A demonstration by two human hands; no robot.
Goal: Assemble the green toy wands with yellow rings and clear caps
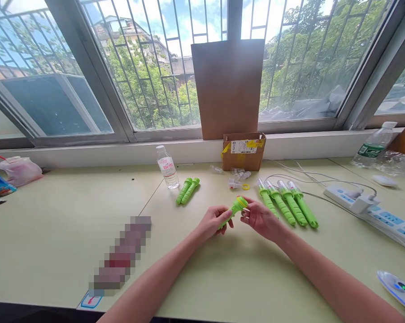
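In the head view, a green plastic tube with a wide mouth and a yellow ring at its upper end is held tilted above the table. My left hand wraps round its lower body, thumb along the side. At the mouth, my right hand has its fingers curled against the yellow ring's right side. Several green tubes with clear tops lie just right of that hand. Two green tubes without clear tops lie farther left. Behind my hands is a clear piece with a yellow loop.
Small clear parts lie before a cardboard box. A water bottle stands left of it. On the right are a power strip, cables and another bottle. A blurred-out strip lies at front left.
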